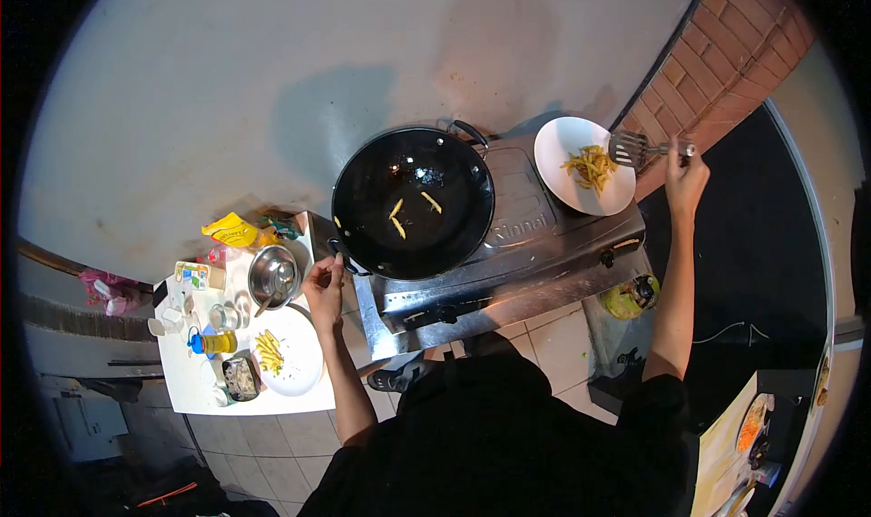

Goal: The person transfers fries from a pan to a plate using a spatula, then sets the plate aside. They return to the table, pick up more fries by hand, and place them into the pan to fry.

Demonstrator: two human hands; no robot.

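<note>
Fries are being moved from wok (413,201) to plate (555,150): the handle (341,252) is pinched by left hand (324,286), the spatula (635,148) gripped by right hand (683,180) over the plate, three fries (400,210) yet to be scooped.

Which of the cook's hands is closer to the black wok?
Left. The left hand grips the wok by its near handle; the right hand is off beyond the plate, holding a spatula.
</note>
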